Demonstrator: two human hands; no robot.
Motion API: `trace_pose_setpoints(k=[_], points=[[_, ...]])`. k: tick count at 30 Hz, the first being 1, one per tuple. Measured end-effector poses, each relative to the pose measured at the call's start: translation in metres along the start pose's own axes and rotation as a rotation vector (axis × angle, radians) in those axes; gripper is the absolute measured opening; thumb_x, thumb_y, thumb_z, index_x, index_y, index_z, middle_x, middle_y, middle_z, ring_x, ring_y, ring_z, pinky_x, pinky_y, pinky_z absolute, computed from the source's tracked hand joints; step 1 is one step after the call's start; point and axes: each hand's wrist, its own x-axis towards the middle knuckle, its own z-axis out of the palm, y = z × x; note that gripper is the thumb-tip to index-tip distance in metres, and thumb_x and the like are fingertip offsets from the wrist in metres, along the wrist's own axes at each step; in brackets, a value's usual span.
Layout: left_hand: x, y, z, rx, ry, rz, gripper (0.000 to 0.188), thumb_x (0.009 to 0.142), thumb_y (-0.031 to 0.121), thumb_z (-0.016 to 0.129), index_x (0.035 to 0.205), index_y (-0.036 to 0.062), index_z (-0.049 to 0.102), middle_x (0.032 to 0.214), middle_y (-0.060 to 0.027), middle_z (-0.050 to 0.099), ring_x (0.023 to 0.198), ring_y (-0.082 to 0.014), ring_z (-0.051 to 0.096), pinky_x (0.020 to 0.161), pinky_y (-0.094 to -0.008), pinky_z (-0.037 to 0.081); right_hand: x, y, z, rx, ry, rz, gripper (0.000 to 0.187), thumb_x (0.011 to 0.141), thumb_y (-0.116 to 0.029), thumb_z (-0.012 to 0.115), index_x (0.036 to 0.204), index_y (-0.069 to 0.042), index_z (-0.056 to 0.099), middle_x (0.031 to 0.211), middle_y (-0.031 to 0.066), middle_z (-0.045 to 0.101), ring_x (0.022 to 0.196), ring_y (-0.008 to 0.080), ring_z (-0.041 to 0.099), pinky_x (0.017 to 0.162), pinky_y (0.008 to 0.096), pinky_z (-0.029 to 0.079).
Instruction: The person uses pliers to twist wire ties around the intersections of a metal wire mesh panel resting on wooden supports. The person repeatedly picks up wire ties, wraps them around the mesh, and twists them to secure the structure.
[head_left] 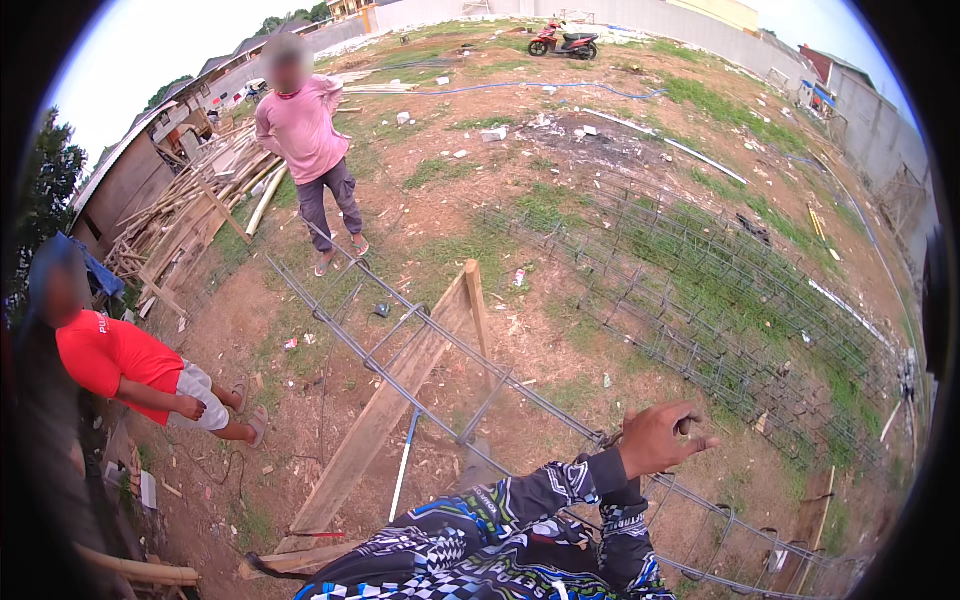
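Observation:
My left hand (662,438) reaches across to the right over a long rebar cage (505,377). Its fingers are loosely curled, with a gap between thumb and fingertips and nothing visible held. My right forearm (627,540) comes up beneath the left wrist; its hand is hidden behind the left hand and cuff, close to the bars. The cage is thin steel bars joined by rectangular stirrups, running from the upper left to the lower right. Under it stands a wooden plank support (385,408) with an upright post (478,312).
More rebar cages (690,300) lie on the grass at right. A person in a pink shirt (305,125) stands near the cage's far end; another in a red shirt (125,352) is at left. Behind them are stacked bamboo and boards (200,205). A motorbike (563,42) is parked far back.

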Motion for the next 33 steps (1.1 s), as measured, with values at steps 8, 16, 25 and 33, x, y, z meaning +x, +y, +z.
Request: trace_pose_setpoints(k=[8, 16, 25, 33], points=[[0.004, -0.081, -0.070, -0.172, 0.396, 0.053, 0.027, 0.098, 0.024, 0.056, 0.105, -0.0007, 0.064, 0.088, -0.0065, 0.069, 0.076, -0.0115, 0.063, 0.068, -0.0268, 0.050, 0.095, 0.040, -0.031, 0.734, 0.122, 0.540, 0.039, 0.094, -0.047, 0.056, 0.073, -0.015, 0.046, 0.060, -0.0011, 0.043, 0.056, 0.0166, 0.044, 0.063, 0.0367, 0.041], [-0.026, -0.161, -0.012, 0.363, 0.184, 0.308, 0.030, 0.080, 0.010, 0.070, 0.109, 0.0071, 0.067, 0.096, -0.0116, 0.066, 0.076, -0.0269, 0.065, 0.071, -0.0355, 0.052, 0.091, 0.028, -0.024, 0.767, 0.142, 0.457, 0.037, 0.095, -0.042, 0.056, 0.072, -0.015, 0.047, 0.061, -0.0007, 0.044, 0.057, 0.0165, 0.045, 0.064, 0.0368, 0.041], [-0.017, -0.176, -0.005, 0.031, 0.160, -0.113, 0.025, 0.093, 0.024, 0.064, 0.095, 0.0003, 0.071, 0.078, -0.0109, 0.070, 0.070, -0.0213, 0.066, 0.067, -0.0329, 0.052, 0.076, -0.015, 0.002, 0.384, 0.219, 0.279, 0.057, 0.094, -0.013, 0.053, 0.147, -0.015, 0.032, 0.111, 0.0128, 0.059, 0.098, 0.0253, 0.063, 0.082, 0.0406, 0.056], [0.003, -0.175, -0.006, 0.137, 0.259, 0.078, 0.034, 0.095, 0.029, 0.063, 0.096, -0.0045, 0.070, 0.074, -0.0087, 0.068, 0.062, -0.0138, 0.065, 0.056, -0.0277, 0.050, 0.075, -0.022, -0.002, 0.280, -0.035, 0.185, 0.084, 0.084, 0.004, 0.044, 0.156, -0.024, 0.011, 0.143, 0.0177, 0.043, 0.121, 0.0285, 0.053, 0.089, 0.0392, 0.054]])
